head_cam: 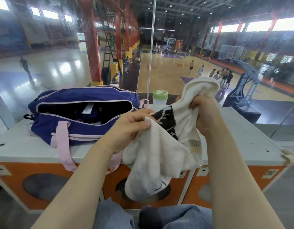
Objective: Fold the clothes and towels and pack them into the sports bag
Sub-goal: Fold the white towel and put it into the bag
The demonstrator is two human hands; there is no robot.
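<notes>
Both hands' fingers curled: left hand pinches towel corner, right hand grips bunched edge (mid-air).

Left hand, right hand clenched, raised

Sports bag contents dark and indistinct through the open zip, towel label print blurred, bottle body hidden behind towel, distant players too small to tell apart
</notes>
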